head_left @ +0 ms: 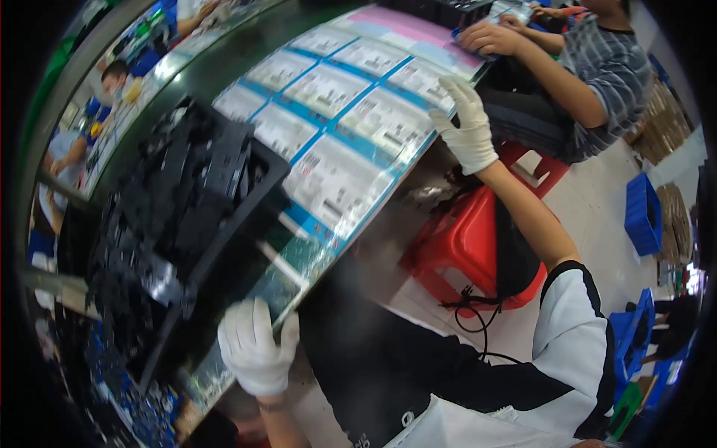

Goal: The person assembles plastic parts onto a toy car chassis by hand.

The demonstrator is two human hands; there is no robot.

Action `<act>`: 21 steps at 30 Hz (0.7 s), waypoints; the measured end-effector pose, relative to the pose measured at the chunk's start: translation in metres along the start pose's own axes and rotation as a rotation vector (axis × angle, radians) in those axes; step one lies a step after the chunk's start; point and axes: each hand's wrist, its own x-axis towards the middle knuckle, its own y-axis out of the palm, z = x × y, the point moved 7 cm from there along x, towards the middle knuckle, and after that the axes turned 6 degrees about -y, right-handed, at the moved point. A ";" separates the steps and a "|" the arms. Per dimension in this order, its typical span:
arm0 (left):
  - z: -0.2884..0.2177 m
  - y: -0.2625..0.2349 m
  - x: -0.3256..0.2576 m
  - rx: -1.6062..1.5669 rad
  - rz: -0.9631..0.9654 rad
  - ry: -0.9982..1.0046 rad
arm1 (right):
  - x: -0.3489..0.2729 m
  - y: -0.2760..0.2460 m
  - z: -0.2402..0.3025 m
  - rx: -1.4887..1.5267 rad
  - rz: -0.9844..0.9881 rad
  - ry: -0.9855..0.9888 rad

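Note:
My left hand [258, 347], in a white glove, rests at the table's near edge beside a black bin. Its thumb stands apart from the fingers, and nothing shows in it. My right hand [467, 127], gloved in white too, reaches out to the table's edge at the upper right with fingers spread, holding nothing. Between the hands, printed white sheets with blue borders [328, 179] lie flat on the tabletop. The black bin [261, 183] is heaped with black plastic parts [190, 175]; their exact kind is hard to make out.
A red plastic stool [467, 235] stands right of the table, with a black cable [485, 336] hanging near it. A co-worker [597, 82] sits at the far right, hands over the table. Blue crates [642, 213] stand on the floor. Small blue and black parts [112, 381] lie lower left.

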 end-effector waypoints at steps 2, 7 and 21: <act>-0.010 -0.002 0.016 -0.057 0.004 -0.031 | -0.008 -0.007 0.033 0.200 -0.002 0.049; -0.080 0.020 0.024 -0.259 0.041 -0.033 | -0.041 -0.017 0.107 1.243 -0.172 0.567; -0.113 0.012 0.010 -0.311 -0.078 0.011 | -0.097 -0.089 0.287 0.528 0.216 -0.466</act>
